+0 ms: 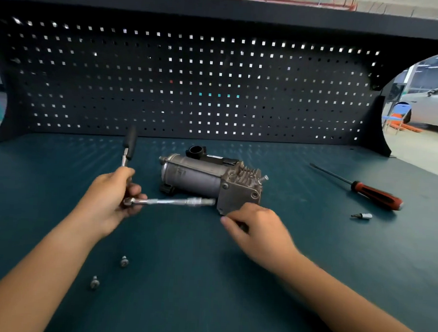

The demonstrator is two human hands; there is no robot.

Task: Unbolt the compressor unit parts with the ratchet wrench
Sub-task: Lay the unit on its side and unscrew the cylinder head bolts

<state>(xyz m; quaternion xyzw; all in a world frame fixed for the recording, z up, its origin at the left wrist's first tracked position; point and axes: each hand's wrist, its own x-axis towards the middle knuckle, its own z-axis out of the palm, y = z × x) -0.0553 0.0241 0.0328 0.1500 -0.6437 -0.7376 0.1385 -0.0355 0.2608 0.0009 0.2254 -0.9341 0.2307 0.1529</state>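
The compressor (pixel 202 177) is lying on its side mid-desk (pixel 207 279). The ratchet (pixel 170 202) is reaching its end plate, with the left grip (pixel 112 198) clamping the ratchet's head. The right grip (pixel 255 226) is curling beside the plate; I cannot tell whether it is holding anything. Two bolts (pixel 124 261) are lying near the left forearm, and a screwdriver (pixel 373 194) and bit (pixel 362 215) are lying well to the right.

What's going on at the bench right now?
A person is unbolting the compressor on the green bench. The left hand grips the ratchet wrench at its head, its extension bar reaching the compressor's end plate. The right hand sits by the plate's lower corner; whether it holds anything is unclear. Two bolts lie loose near the left forearm.
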